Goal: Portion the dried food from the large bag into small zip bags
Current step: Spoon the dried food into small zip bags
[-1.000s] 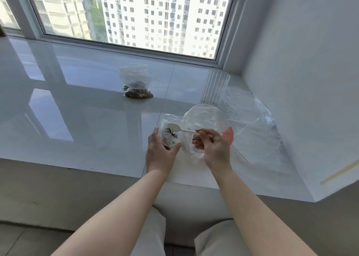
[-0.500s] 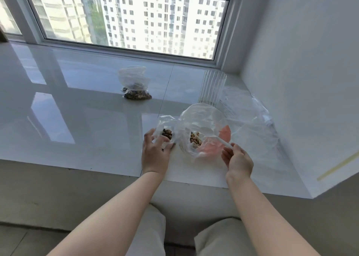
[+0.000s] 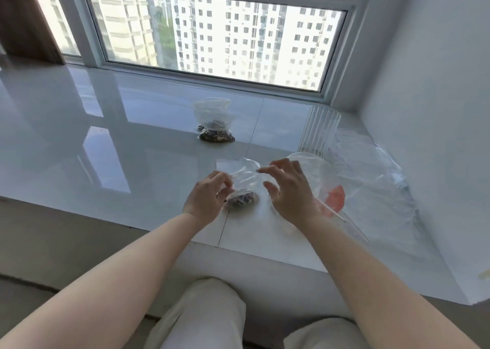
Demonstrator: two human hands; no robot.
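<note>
On the glossy white window ledge (image 3: 138, 163), near its front edge, stands a small zip bag (image 3: 242, 187) with dark dried food (image 3: 242, 199) settled in its bottom. Left hand (image 3: 205, 199) grips the bag's left side, fingers curled round the plastic above the food. Right hand (image 3: 289, 189) is at the bag's upper right; forefinger and thumb appear to pinch the top edge, other fingers spread and slightly bent. Contact partly blurred by clear film, so the exact pinch point is uncertain.

Just right of the right hand lies the large bag (image 3: 320, 173), clear, mouth open and rounded, with an orange-red patch (image 3: 336, 197) showing through it. A thin white handle (image 3: 332, 212) pokes out toward the ledge's front from under the right hand; its other end is hidden.

Farther back, mid-ledge, a second small bag (image 3: 214, 126) stands with dried food in its base, top open and crumpled. Right rear: a ribbed clear glass (image 3: 318, 128), and beside it a heap of crumpled clear plastic (image 3: 376, 173) against the wall.

Light trousers visible below the ledge. Tower blocks outside the window (image 3: 212, 36).
</note>
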